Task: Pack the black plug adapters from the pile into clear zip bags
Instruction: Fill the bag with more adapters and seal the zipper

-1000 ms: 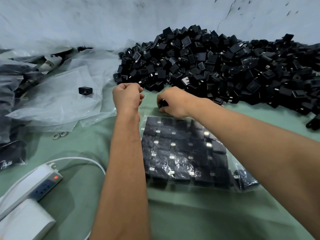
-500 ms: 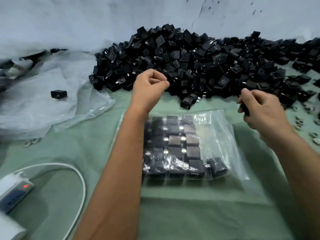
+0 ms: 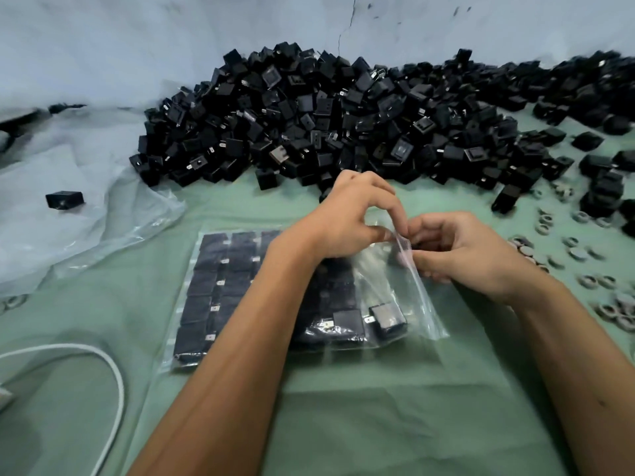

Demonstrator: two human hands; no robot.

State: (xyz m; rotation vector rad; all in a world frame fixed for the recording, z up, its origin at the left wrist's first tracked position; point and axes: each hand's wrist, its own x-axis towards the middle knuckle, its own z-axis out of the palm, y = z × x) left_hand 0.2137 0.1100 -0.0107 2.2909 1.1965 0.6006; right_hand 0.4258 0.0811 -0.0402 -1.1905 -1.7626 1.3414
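Now both hands are meeting at the zip bag's [image 3: 395,286] mouth: half a sec ago they were well apart, left up by the pile [image 3: 343,125], right off to the side w/ an adapter. Left hand [image 3: 347,218] is pinching the bag's top edge, right hand [image 3: 467,252] is curling round the opposite lip; can't tell if an adapter is still in it. Bag is lying on the green counter [image 3: 378,424], adapters [image 3: 220,286] in rows inside, right side partly unfilled. Prob. opening the mouth for the next piece, or starting to seal.
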